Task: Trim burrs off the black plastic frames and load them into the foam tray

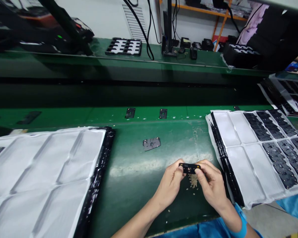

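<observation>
- Far left: white tray [39,172] with a black rim, lying on the green bench [139,185]. The pockets in view look bare, apart from a dark patch at the left edge that is too cut off to identify.
- Left of centre, on the bench: loose grey metal plate [151,143], lying flat and well apart from both hands. Behind it, two small dark pieces [130,113] sit on the bench's far strip.
- Left hand [170,185]: thumb and fingers closed on the left end of the small black part [189,168].
- The small black part is held level above the bench's near edge, spanning the gap between the hands and touching nothing else.
- Pale crumbs [193,181] are scattered on the bench directly below it.
- Right hand [212,186]: fingertips pinched on the part's right end, blue cuff [240,218] at the wrist.
- Judgement: keep the pinch at the ends so the middle stays visible, hold the part over the bench so a slip lands there, and keep it off the crumbs.
- Right: second tray [228,132], with its near pockets white and its far pockets filled with rows of dark parts [275,145].
</observation>
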Action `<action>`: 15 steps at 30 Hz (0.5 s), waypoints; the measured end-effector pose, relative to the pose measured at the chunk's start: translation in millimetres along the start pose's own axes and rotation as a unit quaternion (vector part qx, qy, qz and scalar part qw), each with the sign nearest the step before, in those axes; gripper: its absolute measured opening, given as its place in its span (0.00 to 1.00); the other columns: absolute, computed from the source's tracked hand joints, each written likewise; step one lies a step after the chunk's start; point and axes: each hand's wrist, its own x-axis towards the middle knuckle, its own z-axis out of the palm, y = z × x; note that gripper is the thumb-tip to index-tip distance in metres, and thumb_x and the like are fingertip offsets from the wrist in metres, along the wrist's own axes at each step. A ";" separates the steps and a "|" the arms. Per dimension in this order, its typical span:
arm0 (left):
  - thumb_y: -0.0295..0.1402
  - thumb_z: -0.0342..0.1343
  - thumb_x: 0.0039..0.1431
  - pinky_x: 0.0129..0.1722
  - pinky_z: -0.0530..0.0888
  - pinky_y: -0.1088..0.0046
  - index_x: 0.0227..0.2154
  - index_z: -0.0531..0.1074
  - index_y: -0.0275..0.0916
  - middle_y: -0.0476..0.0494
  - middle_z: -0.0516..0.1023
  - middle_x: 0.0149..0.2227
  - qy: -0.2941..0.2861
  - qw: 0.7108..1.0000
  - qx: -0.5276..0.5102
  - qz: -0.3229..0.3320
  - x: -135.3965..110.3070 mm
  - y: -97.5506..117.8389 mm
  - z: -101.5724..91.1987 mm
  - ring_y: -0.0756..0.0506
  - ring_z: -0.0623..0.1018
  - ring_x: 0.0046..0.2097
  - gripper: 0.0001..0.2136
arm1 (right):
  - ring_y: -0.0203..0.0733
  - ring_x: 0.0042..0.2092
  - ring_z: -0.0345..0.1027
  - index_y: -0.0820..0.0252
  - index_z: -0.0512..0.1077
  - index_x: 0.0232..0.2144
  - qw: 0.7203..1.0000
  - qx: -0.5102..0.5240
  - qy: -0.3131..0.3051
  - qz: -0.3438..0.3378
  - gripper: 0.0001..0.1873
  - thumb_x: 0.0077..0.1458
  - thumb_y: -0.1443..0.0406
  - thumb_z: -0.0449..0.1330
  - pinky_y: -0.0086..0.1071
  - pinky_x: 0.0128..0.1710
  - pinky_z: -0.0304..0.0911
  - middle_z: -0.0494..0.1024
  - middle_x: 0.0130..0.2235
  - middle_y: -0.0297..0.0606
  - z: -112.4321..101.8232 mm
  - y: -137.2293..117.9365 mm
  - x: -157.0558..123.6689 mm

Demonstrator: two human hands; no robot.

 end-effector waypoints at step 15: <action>0.40 0.51 0.71 0.38 0.72 0.71 0.46 0.73 0.41 0.49 0.77 0.31 0.001 0.994 0.097 0.055 -6.0 22.3 -20.1 0.46 0.76 0.34 0.10 | 0.40 0.36 0.71 0.58 0.75 0.38 0.997 0.034 0.014 0.074 0.11 0.72 0.63 0.55 0.30 0.35 0.66 0.74 0.37 0.37 -2.6 -0.7 4.6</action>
